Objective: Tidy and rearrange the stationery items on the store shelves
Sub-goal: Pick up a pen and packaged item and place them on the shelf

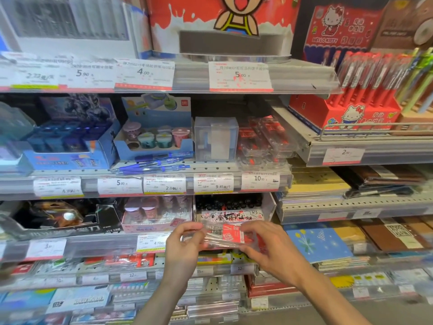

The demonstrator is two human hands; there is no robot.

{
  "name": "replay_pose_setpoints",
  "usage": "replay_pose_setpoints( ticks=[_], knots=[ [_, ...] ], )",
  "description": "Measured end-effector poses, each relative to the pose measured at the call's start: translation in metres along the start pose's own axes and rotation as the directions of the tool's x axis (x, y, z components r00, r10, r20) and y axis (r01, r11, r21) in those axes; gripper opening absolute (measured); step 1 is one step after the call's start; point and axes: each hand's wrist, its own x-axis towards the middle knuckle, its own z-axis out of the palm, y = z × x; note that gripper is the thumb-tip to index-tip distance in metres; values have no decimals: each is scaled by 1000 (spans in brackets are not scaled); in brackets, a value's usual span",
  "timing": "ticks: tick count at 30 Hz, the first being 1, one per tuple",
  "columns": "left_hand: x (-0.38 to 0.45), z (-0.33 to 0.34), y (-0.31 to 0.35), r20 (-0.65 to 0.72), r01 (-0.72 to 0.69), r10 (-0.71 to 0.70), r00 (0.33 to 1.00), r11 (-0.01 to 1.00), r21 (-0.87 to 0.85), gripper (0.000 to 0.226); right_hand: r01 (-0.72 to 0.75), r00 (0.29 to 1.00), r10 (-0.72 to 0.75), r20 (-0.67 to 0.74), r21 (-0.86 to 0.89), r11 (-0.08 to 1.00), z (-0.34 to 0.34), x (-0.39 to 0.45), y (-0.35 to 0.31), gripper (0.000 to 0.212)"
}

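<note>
Closest to the camera, two bare hands hold one small clear plastic pack [225, 235] between them. The pack is see-through and shiny, with a red and white card inside it. What else is in it is too blurry to tell.

The left hand [185, 242] grips the pack's left end — its fingers [191, 228] are curled over the top edge and the thumb is underneath. The right hand [264, 245] grips the right end the same way, fingers bent and pinched on the plastic. Both hands are closed on the pack, not loose.

The pack is up in the air, just in front of the edge of a shelf, below a white box with scribbles [230, 215] on its front. To the left of that box sits a pink box of little cups [155, 213].

One shelf up there are more clear packs with red cards [262, 140], piled loosely and tilted. Beside them on the left stands a clear square box [215, 138], then a blue tray of small pots [154, 137]. A few blue pens [154, 164] lie loose along the front edge of that shelf — they fill the bare strip in front of the blue tray.

Far up on the right stand red pens in a red cat box [351, 111].
</note>
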Motion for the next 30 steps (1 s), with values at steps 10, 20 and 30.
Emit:
replay_pose_setpoints(
  ticks=[10,20,30],
  knots=[
    [-16,-33,81,97,-227,215,972,965,132,7,184,983,-184,23,10,983,-70,36,-56,40],
    [3,-17,159,194,-457,425,884,872,175,13,228,940,-246,-235,-102,968,-124,68,-82,34],
    [58,16,170,479,-768,731,486,95,634,41,-185,773,72,-631,-117,976,-142,76,-73,26]
  ],
)
